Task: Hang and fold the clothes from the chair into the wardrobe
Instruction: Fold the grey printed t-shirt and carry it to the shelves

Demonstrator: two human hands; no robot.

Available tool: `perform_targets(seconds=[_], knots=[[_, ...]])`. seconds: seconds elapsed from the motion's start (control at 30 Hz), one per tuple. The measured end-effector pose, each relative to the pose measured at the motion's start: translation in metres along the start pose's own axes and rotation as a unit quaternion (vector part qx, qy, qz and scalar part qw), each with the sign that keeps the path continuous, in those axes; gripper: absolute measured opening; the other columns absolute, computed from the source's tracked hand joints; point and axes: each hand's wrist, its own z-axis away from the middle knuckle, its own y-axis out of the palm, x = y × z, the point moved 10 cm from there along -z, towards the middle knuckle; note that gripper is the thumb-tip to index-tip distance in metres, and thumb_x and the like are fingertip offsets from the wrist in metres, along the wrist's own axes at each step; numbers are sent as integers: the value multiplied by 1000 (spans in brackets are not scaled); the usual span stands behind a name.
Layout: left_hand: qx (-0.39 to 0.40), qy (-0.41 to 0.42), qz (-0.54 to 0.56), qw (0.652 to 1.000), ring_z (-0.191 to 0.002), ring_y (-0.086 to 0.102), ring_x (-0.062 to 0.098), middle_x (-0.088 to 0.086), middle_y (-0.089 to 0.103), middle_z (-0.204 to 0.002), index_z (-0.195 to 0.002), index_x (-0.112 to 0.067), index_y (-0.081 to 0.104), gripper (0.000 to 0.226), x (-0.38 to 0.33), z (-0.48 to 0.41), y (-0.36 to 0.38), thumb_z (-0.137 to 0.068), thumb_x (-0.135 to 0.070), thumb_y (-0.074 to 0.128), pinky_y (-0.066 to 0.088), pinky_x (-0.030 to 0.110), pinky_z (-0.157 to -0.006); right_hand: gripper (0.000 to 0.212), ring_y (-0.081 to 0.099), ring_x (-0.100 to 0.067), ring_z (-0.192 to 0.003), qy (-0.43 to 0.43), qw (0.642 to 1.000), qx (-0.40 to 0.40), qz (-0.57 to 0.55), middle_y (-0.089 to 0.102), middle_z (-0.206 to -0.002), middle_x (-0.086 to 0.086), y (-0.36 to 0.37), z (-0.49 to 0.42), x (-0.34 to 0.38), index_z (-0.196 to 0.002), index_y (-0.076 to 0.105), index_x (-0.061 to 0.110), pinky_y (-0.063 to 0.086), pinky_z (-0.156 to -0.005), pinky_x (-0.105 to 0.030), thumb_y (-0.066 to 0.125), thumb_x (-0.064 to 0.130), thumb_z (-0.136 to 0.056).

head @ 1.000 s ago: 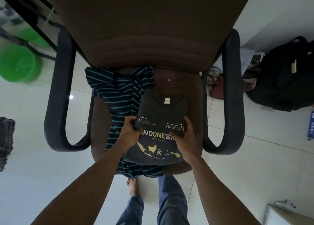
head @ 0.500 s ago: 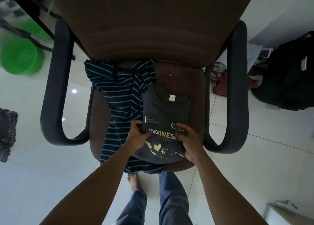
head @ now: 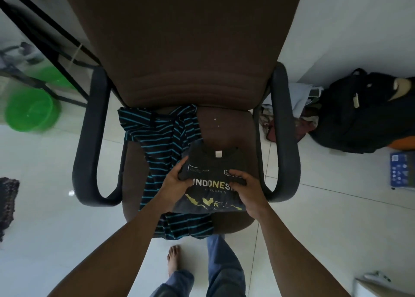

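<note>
A folded dark grey T-shirt (head: 213, 162) with "INDONESIA" and a yellow map print lies on the seat of the brown office chair (head: 226, 128). My left hand (head: 174, 180) grips its left edge and my right hand (head: 247, 189) grips its right edge, fingers curled over the top of the fold. The shirt's upper half bends up at the line between my hands. A black shirt with teal stripes (head: 157, 139) lies spread on the seat's left side, partly under the grey one and hanging over the front edge.
Black armrests (head: 89, 139) flank the seat. A green bucket (head: 29, 112) stands on the white tiled floor at left under a black frame. A black backpack (head: 363, 117) and loose clothes (head: 298, 108) lie at right by the wall. My bare foot (head: 174, 258) is below the seat.
Both hands have drawn the grey T-shirt toward the seat's front edge and begun bending its top half up. The striped shirt has stayed in place.
</note>
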Motion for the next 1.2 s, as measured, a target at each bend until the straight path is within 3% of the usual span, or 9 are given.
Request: perform_targets(seconds=[0.23,0.47,0.6,0.7,0.97,1.2], knots=[[8,27,-24,999,-85,73,14,11,70,-114,-109,-17,72,38,-47,86,-22,-97,10,48,59,24,-69,33,72,-23,-87,-44,997,-11,-56,74,-98,-9,12,90,38,-115,69,19,62,-76,-38,62,-4,-92],[113,116,-100,982,-98,68,15,-6,61,-118,-122,-26,68,42,-71,192,-30,-97,5,54,58,23,-71,38,72,-30,-98,-151,985,-60,-55,71,-115,-14,20,219,36,-118,70,22,60,-85,-48,65,-3,-90],[178,158,-158,958,-107,66,20,-1,59,-127,-137,-26,59,54,-68,250,-11,-95,7,56,59,35,-87,44,71,-27,-99,-198,969,-123,-78,70,-116,-8,4,306,9,-122,67,26,60,-86,-46,65,-3,-90],[226,176,-194,938,-106,66,21,-1,58,-128,-139,-31,55,60,-53,295,23,-93,7,58,59,40,-89,47,70,-25,-102,-212,954,-182,-107,67,-118,-4,-18,369,-32,-127,63,29,60,-86,-42,64,-1,-92],[387,201,-292,851,-101,69,23,4,60,-123,-138,-29,56,63,42,437,167,-89,10,60,61,36,-81,48,66,-32,-109,-232,889,-339,-203,60,-131,-9,-104,552,-203,-121,67,42,59,-88,-46,70,7,-88],[547,223,-393,705,-113,60,22,2,56,-130,-138,-31,54,59,234,644,286,-91,3,62,59,41,-89,50,66,-32,-108,-217,787,-501,-287,60,-127,-10,-126,788,-438,-126,64,35,60,-85,-45,69,2,-88]])
